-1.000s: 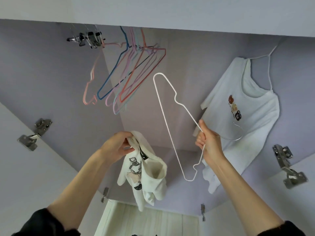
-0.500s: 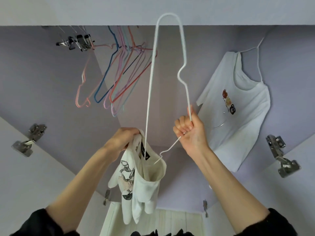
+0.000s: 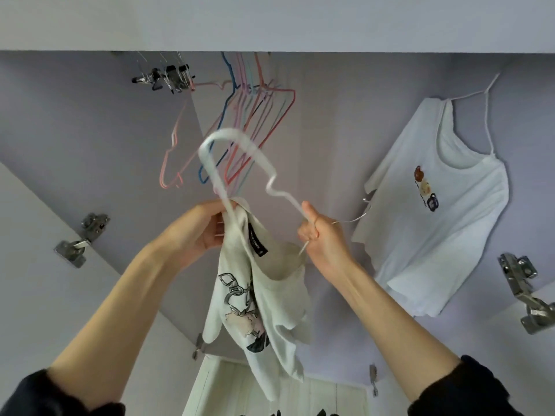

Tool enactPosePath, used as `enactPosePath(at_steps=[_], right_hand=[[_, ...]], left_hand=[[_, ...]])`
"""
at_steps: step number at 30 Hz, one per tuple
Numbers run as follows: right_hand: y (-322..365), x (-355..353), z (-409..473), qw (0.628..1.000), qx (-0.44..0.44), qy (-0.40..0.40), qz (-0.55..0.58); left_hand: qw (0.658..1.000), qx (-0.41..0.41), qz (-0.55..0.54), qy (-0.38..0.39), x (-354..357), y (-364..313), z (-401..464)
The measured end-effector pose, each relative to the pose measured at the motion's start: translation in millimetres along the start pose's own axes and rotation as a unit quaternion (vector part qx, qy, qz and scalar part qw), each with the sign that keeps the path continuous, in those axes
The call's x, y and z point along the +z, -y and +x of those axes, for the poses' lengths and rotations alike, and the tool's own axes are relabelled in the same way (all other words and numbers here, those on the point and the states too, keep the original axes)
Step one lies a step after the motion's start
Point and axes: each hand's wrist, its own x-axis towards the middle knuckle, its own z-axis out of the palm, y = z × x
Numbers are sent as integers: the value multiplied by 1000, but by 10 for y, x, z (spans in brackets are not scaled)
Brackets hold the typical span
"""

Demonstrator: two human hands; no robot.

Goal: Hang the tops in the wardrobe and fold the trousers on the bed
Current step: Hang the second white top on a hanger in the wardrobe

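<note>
Your left hand (image 3: 199, 228) grips the collar of the cream printed T-shirt (image 3: 258, 298), fingers curled round the fabric at the neck opening. The shirt hangs straight down from that grip between your two forearms, its long axis vertical, collar up and hem down towards the pale wooden floor (image 3: 300, 397); a black label shows inside the neck and a cartoon print faces left. Your right hand (image 3: 322, 240) is closed round the thin white wire hanger (image 3: 240, 163), thumb up along the wire near its neck. The hanger's long axis runs up and to the left from that fist, its rounded shoulder end pointing at the wardrobe top, its metal hook pointing right. One side of the wire runs down past your left fingers into the shirt's neck opening; motion blur makes it hard to say how far in it goes. Behind it a bunch of empty pink, blue and red wire hangers (image 3: 255, 121) hangs inside the lilac-walled wardrobe (image 3: 90, 130), beside some metal clip hangers (image 3: 168, 78). To the right, a white T-shirt with small bear prints (image 3: 444, 205) hangs on a hanger of its own, well apart from your hands.
</note>
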Motion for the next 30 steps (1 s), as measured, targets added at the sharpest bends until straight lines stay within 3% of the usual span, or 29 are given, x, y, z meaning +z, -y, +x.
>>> enactPosePath(at_steps=[2,9,15,19,23,26,30], right_hand=[[-37,61,72,998,11,-14,58],[-301,-221,45,980,47,-62,-182],[-99,-219,90,972,-31,-87,-217],[52,-233,5,954,-62,-39,-290],[171,-242,-80,941,-58,71,-327],[212,-226,-114,935,-66,108,-331],[217,-275,-156,933,-39,195,-301]], left_hand=[[1000,6,21,-2,18,-38,21],[999,34,-25,-3,-179,-203,-27],[968,37,123,-217,-389,-146,64],[947,20,179,-265,-555,-69,21],[973,-28,-21,-229,-582,-40,-16],[962,-97,-165,-195,-579,26,3],[956,-140,-214,-145,-646,48,9]])
